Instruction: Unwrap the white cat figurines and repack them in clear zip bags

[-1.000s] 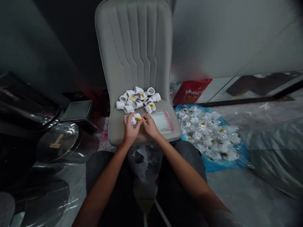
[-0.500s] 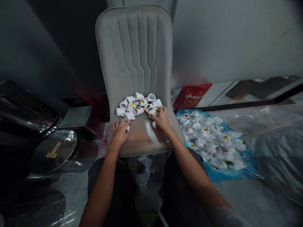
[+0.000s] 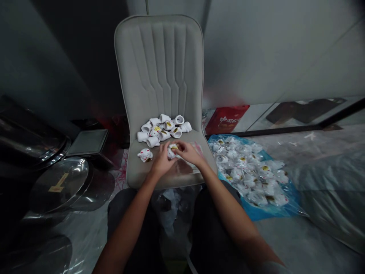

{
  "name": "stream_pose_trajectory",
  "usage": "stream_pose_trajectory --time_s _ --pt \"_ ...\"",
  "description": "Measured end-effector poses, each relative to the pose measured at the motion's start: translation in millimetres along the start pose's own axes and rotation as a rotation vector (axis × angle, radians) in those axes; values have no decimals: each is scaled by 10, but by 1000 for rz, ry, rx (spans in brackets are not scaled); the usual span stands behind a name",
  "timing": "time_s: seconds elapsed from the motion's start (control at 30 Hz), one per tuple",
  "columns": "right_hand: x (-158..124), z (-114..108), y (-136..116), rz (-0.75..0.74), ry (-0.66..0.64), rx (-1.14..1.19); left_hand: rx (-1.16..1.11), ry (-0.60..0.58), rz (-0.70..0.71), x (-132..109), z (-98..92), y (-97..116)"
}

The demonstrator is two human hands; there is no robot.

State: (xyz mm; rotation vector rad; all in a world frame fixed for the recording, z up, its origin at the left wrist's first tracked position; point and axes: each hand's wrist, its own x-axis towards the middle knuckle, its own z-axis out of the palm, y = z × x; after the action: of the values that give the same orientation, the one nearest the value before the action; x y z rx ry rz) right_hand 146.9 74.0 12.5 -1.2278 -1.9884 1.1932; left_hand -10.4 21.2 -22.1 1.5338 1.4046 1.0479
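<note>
Carried by right hand [image 3: 188,153] to left hand [image 3: 162,161], pinched between both: white lucky-cat figurine [image 3: 171,151], long axis unclear; left of left hand: loose lucky-cat figurine [image 3: 145,155].

Figurine [image 3: 145,155] you held second ago: now set down alone on left of seat [image 3: 137,173], your left hand [image 3: 161,161] off it. Your right hand [image 3: 190,153], at near right edge of pile [image 3: 164,135] half second ago, has taken second figurine [image 3: 171,152] from there. Both your hands now together around it, in front of pile.
</note>
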Motion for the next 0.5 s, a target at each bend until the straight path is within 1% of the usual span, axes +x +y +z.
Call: stream_pose_trajectory --time_s 0.07,0.1,0.17,0.27,0.33,0.37,0.43,0.5 --pt "-24 43 -101 -3 -117 -9 48 -89 -88 -16 -50 24" --pt "8 50 -138 -5 -152 -41 71 -131 -136 -25 -82 36" --pt "183 32 -191 -15 -164 -200 110 -197 -226 -34 -142 50" --pt "679 -34 -266 -51 -157 -642 113 -241 -294 -13 -194 34" --pt "1069 -52 -324 -35 -207 -952 75 -230 -291 28 -201 10" --pt "1251 -40 -346 -11 -246 -1070 51 -228 -279 52 -202 -3" --pt "1558 29 -357 41 -304 -1194 6 -239 -258 98 -203 -30" --pt "1773 145 -316 72 -343 -1240 -28 -267 -244 128 -202 -62"
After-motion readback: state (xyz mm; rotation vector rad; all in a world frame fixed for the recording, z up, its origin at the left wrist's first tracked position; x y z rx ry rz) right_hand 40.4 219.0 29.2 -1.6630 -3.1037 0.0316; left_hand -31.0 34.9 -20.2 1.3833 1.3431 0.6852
